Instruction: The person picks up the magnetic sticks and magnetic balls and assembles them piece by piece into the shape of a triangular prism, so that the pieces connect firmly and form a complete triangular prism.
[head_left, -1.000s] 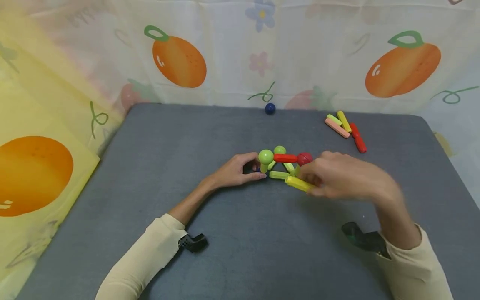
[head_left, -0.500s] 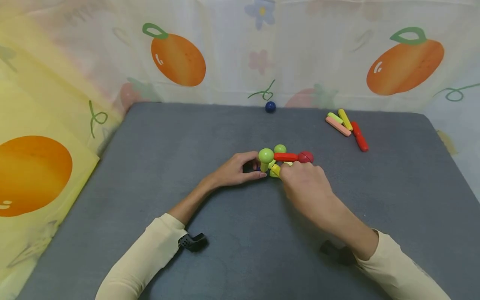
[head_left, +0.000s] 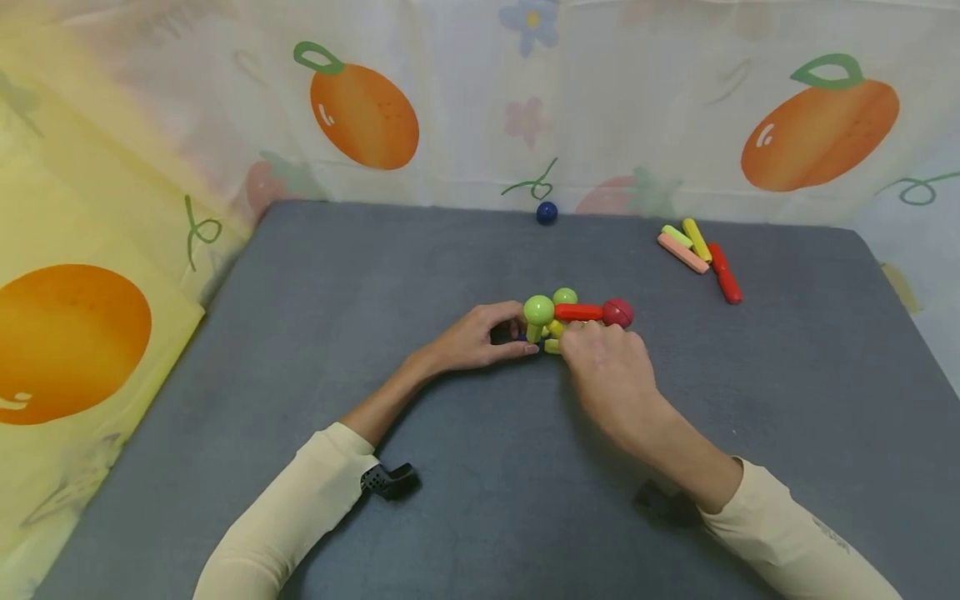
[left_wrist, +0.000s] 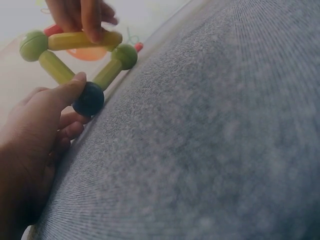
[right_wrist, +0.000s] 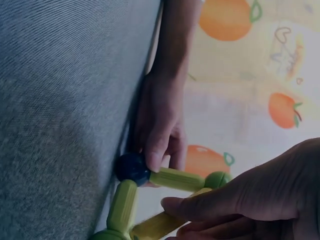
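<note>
In the head view my left hand (head_left: 483,337) is at the left side of a small frame of rods and balls. Its thumb and fingers hold the dark blue ball (left_wrist: 88,99) at the frame's base, clearest in the left wrist view. From that ball two light green rods (right_wrist: 176,179) spread out to green balls (left_wrist: 33,46). My right hand (head_left: 611,367) pinches a yellow rod (left_wrist: 75,40), which lies across between those two green balls. Whether both its ends touch is hard to tell. A red rod (head_left: 579,312) joins an upper green ball (head_left: 539,310) to a red ball (head_left: 618,313).
A loose dark blue ball (head_left: 547,213) lies at the table's back edge. Back right are a pink rod (head_left: 682,252), a yellow rod (head_left: 697,240), a short light green rod (head_left: 677,236) and red rods (head_left: 725,273). A fruit-print cloth (head_left: 450,100) hangs behind the grey table (head_left: 480,500).
My right hand has moved left and carried the yellow rod from the frame's right front into the frame. The left hand keeps its place at the base.
</note>
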